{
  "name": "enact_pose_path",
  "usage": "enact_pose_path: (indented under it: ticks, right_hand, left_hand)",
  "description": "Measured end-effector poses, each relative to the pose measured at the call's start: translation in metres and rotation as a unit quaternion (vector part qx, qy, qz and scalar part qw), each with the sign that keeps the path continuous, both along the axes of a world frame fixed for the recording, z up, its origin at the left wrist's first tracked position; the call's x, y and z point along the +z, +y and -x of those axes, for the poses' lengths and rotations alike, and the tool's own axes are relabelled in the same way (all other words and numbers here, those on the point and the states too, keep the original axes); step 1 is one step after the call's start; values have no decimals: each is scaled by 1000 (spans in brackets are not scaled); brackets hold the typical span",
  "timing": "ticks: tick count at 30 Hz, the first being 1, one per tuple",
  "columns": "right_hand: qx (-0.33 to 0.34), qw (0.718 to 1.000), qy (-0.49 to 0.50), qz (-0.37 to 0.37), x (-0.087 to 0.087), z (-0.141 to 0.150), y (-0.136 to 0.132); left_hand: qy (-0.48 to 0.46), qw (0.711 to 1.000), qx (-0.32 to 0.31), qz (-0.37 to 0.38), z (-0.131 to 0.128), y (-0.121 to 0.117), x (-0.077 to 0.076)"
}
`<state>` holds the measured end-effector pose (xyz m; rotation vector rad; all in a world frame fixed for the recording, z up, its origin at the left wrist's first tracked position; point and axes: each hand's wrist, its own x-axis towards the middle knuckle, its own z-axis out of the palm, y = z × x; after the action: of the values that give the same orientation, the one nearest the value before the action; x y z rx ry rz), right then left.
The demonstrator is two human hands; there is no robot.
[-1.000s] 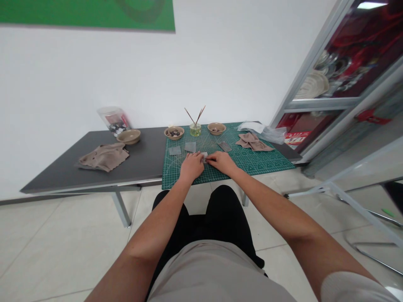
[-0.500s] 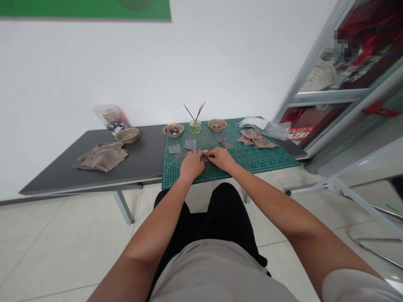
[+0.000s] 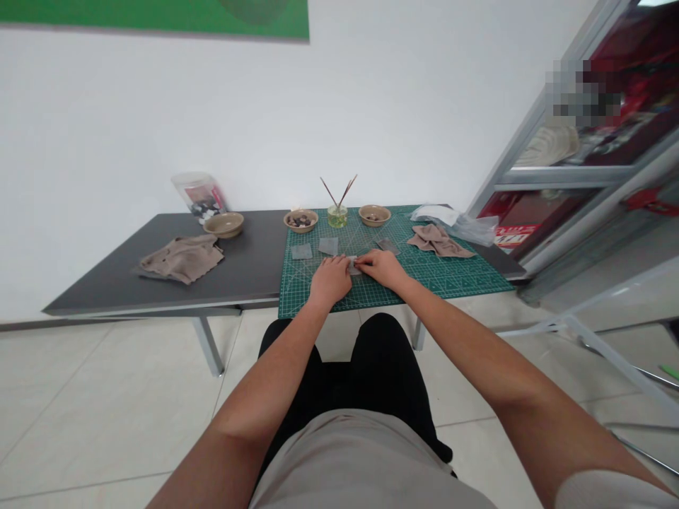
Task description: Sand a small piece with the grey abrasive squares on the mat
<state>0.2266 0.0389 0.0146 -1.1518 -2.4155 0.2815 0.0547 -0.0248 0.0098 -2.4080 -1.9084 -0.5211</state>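
Head view: the left hand (image 3: 331, 280) and right hand (image 3: 382, 268) are gripping a small pale sheet (image 3: 352, 266) between their fingers, above a green cutting mat (image 3: 450, 278). Two flat grey squares (image 3: 301, 252) are lying unhandled just beyond, and a dark grey piece (image 3: 387, 246) is lying further right.

A taupe cloth (image 3: 181, 259), tan bowl (image 3: 223, 225) and clear jar (image 3: 200, 196) sit on the dark tabletop (image 3: 106, 283).

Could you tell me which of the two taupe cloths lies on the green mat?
The crumpled taupe cloth on the right side of the green cutting mat; the flatter taupe cloth lies on the dark grey tabletop to the mat's left.
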Motion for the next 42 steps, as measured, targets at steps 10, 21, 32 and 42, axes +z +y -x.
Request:
enact_pose_path:
  ticks: [10,21,32,42]
  right_hand:
    - [-38,999,-5,3,4,14,23]
    - [1,1000,3,0,0,-1,-4]
    - [47,998,42,5,-4,-21,-40]
    - [56,996,71,14,-3,-21,-32]
  left_hand:
    - [19,1000,-10,8,1,-1,1]
    - [33,999,-1,2,0,-3,3]
    - [23,1000,1,-2,-1,-2,2]
    - [20,1000,-2,-4,0,-3,3]
